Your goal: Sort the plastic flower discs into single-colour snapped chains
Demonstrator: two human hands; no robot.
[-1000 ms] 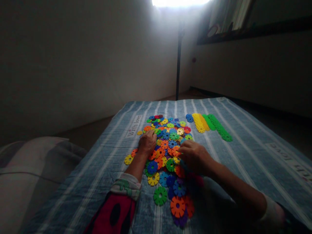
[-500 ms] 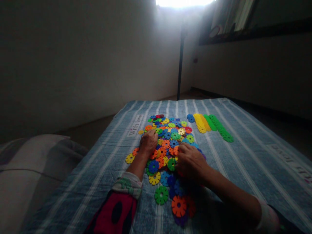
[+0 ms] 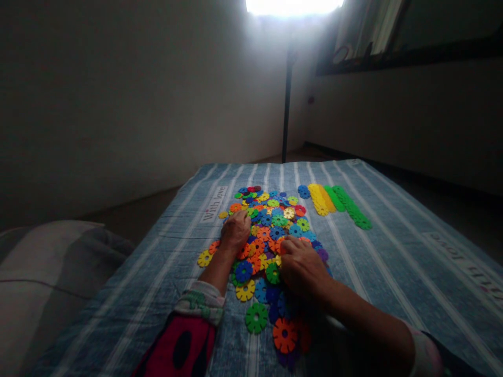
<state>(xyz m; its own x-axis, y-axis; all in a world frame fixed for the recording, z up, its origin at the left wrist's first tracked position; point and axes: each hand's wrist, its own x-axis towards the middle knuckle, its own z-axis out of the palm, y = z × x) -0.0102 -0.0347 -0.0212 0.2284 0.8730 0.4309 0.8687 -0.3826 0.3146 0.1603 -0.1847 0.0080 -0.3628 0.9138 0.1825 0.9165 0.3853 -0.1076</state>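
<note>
A loose heap of colourful notched plastic discs (image 3: 257, 317), flower-shaped with a hole in the middle, lies over the striped cloth in front of me. At the heap's left side my left hand (image 3: 236, 229) rests among the discs, fingers curled down. My right hand (image 3: 303, 263) is on the right side of the heap, its fingers bent and drawn together beside an orange disc (image 3: 280, 245). The fingertips of both hands are hidden, so I cannot make out what either one grips.
Overlapping rows of discs, yellow (image 3: 319, 200) and green (image 3: 351, 208), lie at the far right, with a blue disc (image 3: 304, 191) at their left. A striped blue cloth (image 3: 157, 283) covers the surface. Behind it stands a lamp pole (image 3: 286, 110). Grey-white fabric (image 3: 51, 272) bulges at left.
The view has shifted slightly. My right hand has moved a little left and towards me, baring more discs behind it. My left hand stays at about the same spot on the heap.
</note>
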